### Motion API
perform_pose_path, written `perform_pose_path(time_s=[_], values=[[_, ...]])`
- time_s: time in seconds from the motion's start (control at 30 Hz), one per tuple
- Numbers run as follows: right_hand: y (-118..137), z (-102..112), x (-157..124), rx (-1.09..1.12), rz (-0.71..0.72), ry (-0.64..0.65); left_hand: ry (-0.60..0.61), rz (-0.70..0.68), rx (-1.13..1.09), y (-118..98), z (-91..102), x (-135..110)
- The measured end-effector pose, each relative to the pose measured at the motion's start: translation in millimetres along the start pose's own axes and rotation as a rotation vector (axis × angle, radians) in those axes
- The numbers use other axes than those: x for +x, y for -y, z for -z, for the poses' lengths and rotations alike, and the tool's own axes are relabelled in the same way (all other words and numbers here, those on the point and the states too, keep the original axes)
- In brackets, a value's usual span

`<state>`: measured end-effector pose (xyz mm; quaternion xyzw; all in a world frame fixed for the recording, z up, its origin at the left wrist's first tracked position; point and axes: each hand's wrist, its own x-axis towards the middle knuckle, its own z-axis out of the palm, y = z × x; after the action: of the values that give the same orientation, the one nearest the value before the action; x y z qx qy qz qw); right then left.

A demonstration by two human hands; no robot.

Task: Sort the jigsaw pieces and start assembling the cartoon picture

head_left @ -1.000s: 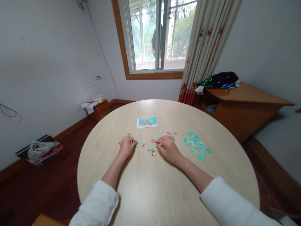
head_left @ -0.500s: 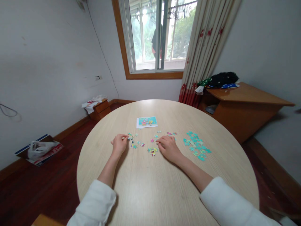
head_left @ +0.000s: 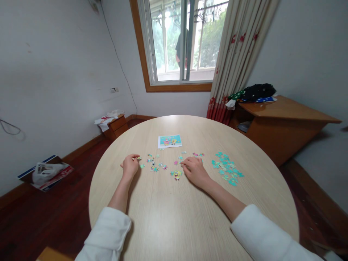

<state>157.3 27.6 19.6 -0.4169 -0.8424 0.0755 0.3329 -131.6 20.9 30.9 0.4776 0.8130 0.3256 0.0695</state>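
Note:
Left of the loose jigsaw pieces (head_left: 154,169), my left hand (head_left: 130,165) is closed, thumb and forefinger at a small pale green jigsaw piece (head_left: 139,158). Another green piece (head_left: 142,166) lies just right of that hand. My right hand (head_left: 194,169) rests low over the table with its fingers bent together; what its fingertips hold, if anything, is too small to make out. Just left of it sits a joined yellow cartoon figure (head_left: 177,175) made of pieces. A pink piece (head_left: 176,162) lies near the right fingertips.
The round wooden table (head_left: 168,221) carries a printed picture card (head_left: 170,141) beyond the pieces. A spread of turquoise pieces (head_left: 227,167) lies right of my right hand, and some pink ones (head_left: 198,154) lie behind it. A brown desk (head_left: 288,112) stands at the right.
My left hand has moved left, away from the loose pieces, with a pale green piece at its fingertips. Another green piece now shows beside it. My right hand has stayed in place.

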Motion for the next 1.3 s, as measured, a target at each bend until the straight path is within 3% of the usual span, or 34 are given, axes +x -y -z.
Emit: perform_pose_path(time_s=[0.33, 0.63, 1.3], values=[[0.5, 3.0, 1.3, -0.028, -0.034, 0.038, 0.019, 0.026, 0.043, 6.6, -1.8, 3.7], [-4.2, 3.3, 0.5, -0.279, -0.219, 0.142, 0.093, 0.023, 0.157, 3.3, -2.7, 2.2], [-8.5, -1.3, 2.2, -0.374, -0.196, 0.2, 0.119, 0.049, 0.121, 4.0, -6.5, 3.0]])
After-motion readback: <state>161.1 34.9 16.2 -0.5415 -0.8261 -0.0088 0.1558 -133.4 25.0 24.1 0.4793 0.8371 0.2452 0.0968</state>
